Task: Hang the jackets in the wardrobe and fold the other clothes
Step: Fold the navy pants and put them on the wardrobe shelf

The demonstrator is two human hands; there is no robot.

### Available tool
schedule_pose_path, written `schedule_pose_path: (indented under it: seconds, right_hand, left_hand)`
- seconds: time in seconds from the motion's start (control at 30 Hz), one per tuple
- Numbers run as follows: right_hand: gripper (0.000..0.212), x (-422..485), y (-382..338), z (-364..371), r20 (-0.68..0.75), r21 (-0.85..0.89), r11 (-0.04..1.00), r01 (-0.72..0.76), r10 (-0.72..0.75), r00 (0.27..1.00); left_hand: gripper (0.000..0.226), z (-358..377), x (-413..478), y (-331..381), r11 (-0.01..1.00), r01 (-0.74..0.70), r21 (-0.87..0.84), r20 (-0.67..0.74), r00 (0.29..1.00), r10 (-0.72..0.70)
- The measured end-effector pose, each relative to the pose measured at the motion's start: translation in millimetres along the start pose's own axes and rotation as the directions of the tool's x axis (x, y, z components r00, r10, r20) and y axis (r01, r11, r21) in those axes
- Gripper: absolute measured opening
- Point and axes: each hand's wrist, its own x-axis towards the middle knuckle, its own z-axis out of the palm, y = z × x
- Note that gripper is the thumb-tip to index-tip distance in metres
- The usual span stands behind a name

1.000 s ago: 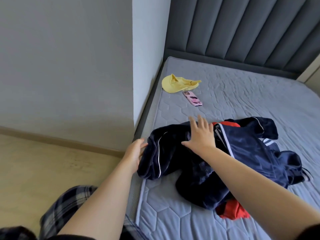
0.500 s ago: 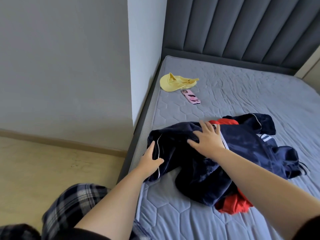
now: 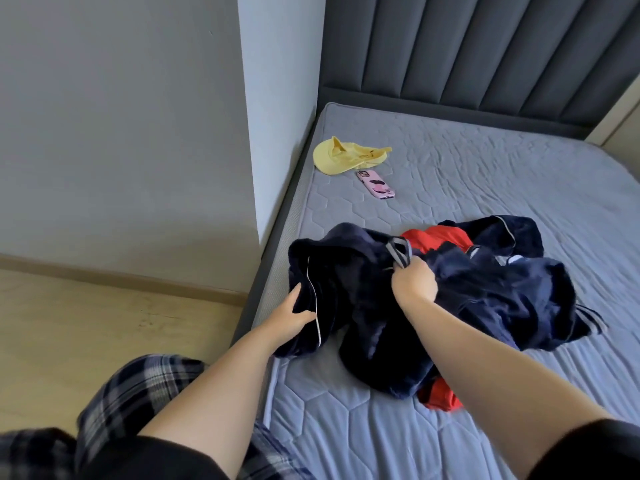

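Note:
A crumpled navy jacket point(image 3: 485, 292) with thin white piping lies in a heap on the grey mattress point(image 3: 485, 168). A red garment point(image 3: 438, 239) shows above the heap and again at its lower edge. My left hand point(image 3: 289, 315) grips the jacket's left edge beside the white piping. My right hand point(image 3: 414, 280) is closed round a bunch of the navy fabric and a grey-striped band at the middle of the heap, lifting it a little. A yellow garment point(image 3: 341, 157) lies near the mattress's far left corner.
A pink phone point(image 3: 375, 184) lies on the mattress just below the yellow garment. A dark padded headboard point(image 3: 485, 46) stands behind the bed. A white wall corner point(image 3: 277, 116) meets the bed's left side. Wooden floor point(image 3: 86, 323) lies left.
My right hand went from lying flat on the jacket to gripping a bunch of it and lifting. My left hand closed on the jacket's left edge.

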Motion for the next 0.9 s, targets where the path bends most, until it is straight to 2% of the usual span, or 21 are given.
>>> schedule_pose_path:
  seconds: [0.07,0.13,0.17,0.23,0.27,0.3,0.33,0.37,0.4,0.47,0.5,0.57,0.6,0.63,0.67,0.7,0.73,0.8,0.83,0.9]
  right_hand:
    - [0.022,-15,-33,-2,-0.016,0.104,0.982,0.158,-0.158,0.987]
    - [0.013,-32,-73,-8,-0.025,0.303,0.903,0.303,-0.31,0.95]
    - [0.014,-38,-92,-12,-0.022,0.434,0.836,0.336,-0.363,0.931]
    - [0.022,-48,-126,-21,0.036,0.657,0.687,0.311,-0.44,0.897]
    - [0.024,-51,-139,-25,0.094,0.723,0.627,0.291,-0.506,0.858]
    - [0.022,-52,-148,-26,0.172,0.748,0.603,0.278,-0.58,0.796]
    - [0.024,-51,-153,-25,0.274,0.732,0.624,0.273,-0.637,0.721]
    - [0.04,-46,-155,-21,0.379,0.667,0.685,0.293,-0.65,0.659]
    - [0.062,-40,-151,-16,0.456,0.554,0.758,0.345,-0.623,0.636]
    - [0.088,-25,-128,-2,0.537,0.204,0.841,0.502,-0.525,0.661]
    - [0.097,-19,-112,3,0.589,0.023,0.826,0.563,-0.466,0.66]
    - [0.108,-17,-79,14,0.7,-0.216,0.758,0.616,-0.319,0.639]
    - [0.101,-18,-67,19,0.719,-0.256,0.746,0.614,-0.278,0.637]
    - [0.081,-19,-58,24,0.704,-0.248,0.759,0.602,-0.286,0.65]
    - [0.05,-21,-54,26,0.671,-0.211,0.774,0.597,-0.33,0.665]
    - [0.021,-21,-51,28,0.624,-0.168,0.784,0.598,-0.385,0.68]
    - [0.017,-22,-51,27,0.573,-0.114,0.799,0.59,-0.432,0.696]
    - [0.021,-21,-55,27,0.472,0.036,0.848,0.528,-0.48,0.739]
    - [0.017,-22,-60,26,0.413,0.107,0.861,0.497,-0.493,0.766]
    - [0.006,-26,-76,25,0.322,0.21,0.871,0.444,-0.491,0.81]
  left_hand:
    - [0.06,-3,0,2,0.991,0.045,-0.128,0.038,0.998,-0.04]
    - [0.043,-6,-1,9,0.933,0.1,-0.346,0.054,0.995,-0.087]
    - [0.043,-9,-2,15,0.887,0.108,-0.45,-0.014,0.992,-0.128]
    - [0.043,-20,-1,23,0.809,0.038,-0.586,-0.254,0.94,-0.228]
    - [0.041,-29,1,24,0.76,-0.022,-0.649,-0.328,0.91,-0.253]
    - [0.04,-37,0,28,0.669,-0.081,-0.739,-0.34,0.902,-0.267]
    - [0.042,-44,1,31,0.57,-0.119,-0.813,-0.317,0.912,-0.261]
    - [0.044,-50,0,35,0.492,-0.136,-0.86,-0.292,0.922,-0.255]
    - [0.043,-52,-1,37,0.448,-0.138,-0.883,-0.271,0.93,-0.248]
    - [0.032,-49,-6,41,0.468,-0.11,-0.877,-0.253,0.934,-0.254]
    - [0.029,-44,-9,42,0.481,-0.119,-0.869,-0.274,0.924,-0.267]
    - [0.027,-39,-11,43,0.402,-0.135,-0.906,-0.234,0.95,-0.208]
    - [0.026,-38,-12,47,0.413,-0.154,-0.898,-0.234,0.961,-0.149]
    - [0.024,-39,-14,49,0.446,-0.191,-0.875,-0.253,0.964,-0.085]
    - [0.02,-40,-15,51,0.463,-0.218,-0.859,-0.257,0.966,-0.022]
    - [0.021,-45,-14,54,0.578,-0.214,-0.787,-0.224,0.973,0.056]
    - [0.029,-43,-13,48,0.683,-0.291,-0.67,-0.268,0.953,0.143]
    - [0.031,-37,-12,56,0.635,-0.19,-0.748,-0.159,0.982,0.106]
    - [0.026,-34,-14,55,0.69,-0.229,-0.687,-0.224,0.97,0.1]
    - [0.035,-29,-16,64,0.712,-0.122,-0.691,-0.196,0.98,-0.023]
